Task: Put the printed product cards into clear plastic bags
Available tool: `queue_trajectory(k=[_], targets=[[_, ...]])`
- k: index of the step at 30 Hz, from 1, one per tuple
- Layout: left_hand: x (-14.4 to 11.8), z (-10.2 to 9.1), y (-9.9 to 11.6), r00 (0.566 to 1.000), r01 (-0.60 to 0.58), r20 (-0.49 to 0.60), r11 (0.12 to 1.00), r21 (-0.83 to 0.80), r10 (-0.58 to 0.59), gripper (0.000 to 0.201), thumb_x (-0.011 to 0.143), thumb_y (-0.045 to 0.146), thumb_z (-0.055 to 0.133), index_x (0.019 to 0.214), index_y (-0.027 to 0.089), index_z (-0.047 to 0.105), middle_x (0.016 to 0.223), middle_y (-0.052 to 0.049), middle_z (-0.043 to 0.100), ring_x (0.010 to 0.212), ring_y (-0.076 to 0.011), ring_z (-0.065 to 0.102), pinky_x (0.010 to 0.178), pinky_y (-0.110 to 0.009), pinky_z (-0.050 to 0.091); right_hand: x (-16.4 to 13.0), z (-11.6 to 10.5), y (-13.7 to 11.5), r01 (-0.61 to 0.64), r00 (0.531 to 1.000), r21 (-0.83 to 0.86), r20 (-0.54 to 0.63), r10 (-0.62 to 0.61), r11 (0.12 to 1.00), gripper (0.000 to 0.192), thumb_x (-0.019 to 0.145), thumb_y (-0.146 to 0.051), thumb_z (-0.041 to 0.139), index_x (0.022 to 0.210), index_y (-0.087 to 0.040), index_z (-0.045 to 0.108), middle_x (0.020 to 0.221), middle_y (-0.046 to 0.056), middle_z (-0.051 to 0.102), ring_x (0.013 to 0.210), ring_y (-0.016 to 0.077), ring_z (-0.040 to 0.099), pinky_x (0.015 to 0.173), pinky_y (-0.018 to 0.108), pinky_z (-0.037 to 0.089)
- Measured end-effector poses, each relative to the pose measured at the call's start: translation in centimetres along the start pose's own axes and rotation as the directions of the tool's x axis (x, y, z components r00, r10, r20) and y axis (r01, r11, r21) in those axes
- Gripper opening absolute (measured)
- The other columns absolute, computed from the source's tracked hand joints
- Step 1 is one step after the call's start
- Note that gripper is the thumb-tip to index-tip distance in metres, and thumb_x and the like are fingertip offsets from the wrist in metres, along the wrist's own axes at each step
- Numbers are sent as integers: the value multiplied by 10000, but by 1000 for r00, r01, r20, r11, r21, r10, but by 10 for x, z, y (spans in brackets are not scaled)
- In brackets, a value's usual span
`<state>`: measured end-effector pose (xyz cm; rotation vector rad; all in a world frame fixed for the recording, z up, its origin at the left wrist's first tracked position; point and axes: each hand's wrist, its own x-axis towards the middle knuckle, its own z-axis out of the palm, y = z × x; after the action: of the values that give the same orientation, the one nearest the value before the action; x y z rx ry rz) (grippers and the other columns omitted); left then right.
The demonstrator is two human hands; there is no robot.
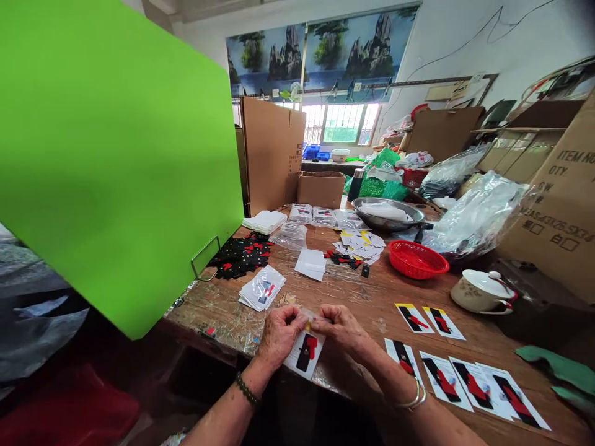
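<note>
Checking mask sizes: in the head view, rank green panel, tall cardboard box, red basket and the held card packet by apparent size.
1. Green panel
2. Tall cardboard box
3. Red basket and card packet: too close to rank; packet is nearer and partly covered

Left hand (280,334) and right hand (343,328) — 2 pinching grips, close together.
</note>
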<state>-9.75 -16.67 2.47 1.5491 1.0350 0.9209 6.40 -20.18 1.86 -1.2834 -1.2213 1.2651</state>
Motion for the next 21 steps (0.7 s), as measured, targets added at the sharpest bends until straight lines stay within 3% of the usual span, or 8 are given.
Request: queue_trajectory(k=[5,8,10,11,14,18,21], targets=[[22,-17,0,1000,-4,-28,989,148,9,228,714,335,583,542,185,571,524,38,469,519,-115,395,518,-240,280,26,-1,4,93,996,-76,19,-92,993,362,709,-473,696,568,-189,521,523,-33,475,509,110,371,481,231,267],[49,-37,-5,993,-24,-100,956,292,55,271,762,365,540,570,185,602,540,19,523,543,-136,445,528,-248,283,59,-21,10,145,980,-291,-89,-178,946,198,789,-362,599,726,-180,646,681,20,620,628,170,520,574,260,384],[70,-50,-7,983,-27,-157,923,383,94,300,800,389,518,609,187,631,563,6,567,565,-148,482,542,-252,290,87,-39,14,154,932,-552,-194,-306,819,140,795,-224,557,840,-172,679,850,59,673,788,207,584,705,292,435],[80,-57,-8,977,-18,-184,899,437,109,310,817,395,510,629,188,642,578,0,588,572,-151,497,551,-254,293,101,-48,16,127,910,-688,-206,-360,715,166,790,-165,545,881,-162,683,920,76,677,857,217,592,766,303,435],[102,-70,-9,965,35,-226,791,610,131,290,852,370,502,710,194,683,672,-30,662,624,-165,544,592,-264,313,139,-67,20,39,901,-901,-154,-405,431,213,790,-102,582,975,-145,679,1045,102,662,976,234,573,846,311,410],[113,-77,-15,972,48,-188,665,745,140,207,843,261,528,912,188,708,889,-77,695,782,-198,595,690,-286,382,162,-71,30,29,924,-946,-98,-371,324,91,850,-134,603,891,-161,681,951,102,674,919,242,562,779,298,389],[109,-74,-21,949,-44,-161,620,783,270,259,817,198,553,1041,186,683,1030,-94,649,919,-220,585,830,-327,427,164,-67,37,27,930,-970,-64,-361,242,147,894,-97,544,838,-173,657,918,116,666,911,246,551,751,297,366]])
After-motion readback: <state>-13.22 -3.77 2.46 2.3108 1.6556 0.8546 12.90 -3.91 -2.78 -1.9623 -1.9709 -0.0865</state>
